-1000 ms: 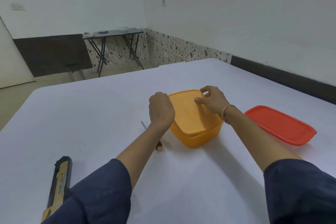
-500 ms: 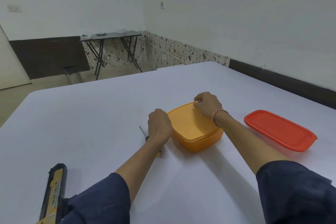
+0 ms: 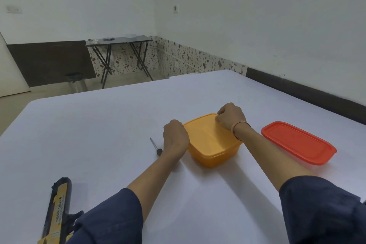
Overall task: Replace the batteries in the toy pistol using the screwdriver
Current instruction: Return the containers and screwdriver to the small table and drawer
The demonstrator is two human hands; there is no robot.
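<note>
On the white desk (image 3: 95, 128) stands an orange-yellow square plastic box (image 3: 216, 159), closed with its matching orange-yellow lid (image 3: 206, 136), and both bare hands of the person are on it. The left grip (image 3: 175, 138) is clenched against the left edge of the box, with the fingers curled down over the rim (their tips are hidden behind the back of the hand). The right grip (image 3: 230, 117) is clenched too: it pinches the rim of the lid at the far corner, and a thin reddish thread band (image 3: 238, 126) goes around its wrist. The small screwdriver with dark shaft and black handle (image 3: 156, 145) lies flat on the desk just beside the left wrist, which hides its near end. The black toy pistol with a yellow label (image 3: 57, 210) lies well apart from the box, at the near left part of the desk, and the dark blue left sleeve (image 3: 111, 218) covers it partly. To the right of the box, near but not touching, rests a flat red oblong plastic container (image 3: 297, 142). Far behind, by the wall, stands a dark folding table (image 3: 118, 40).
</note>
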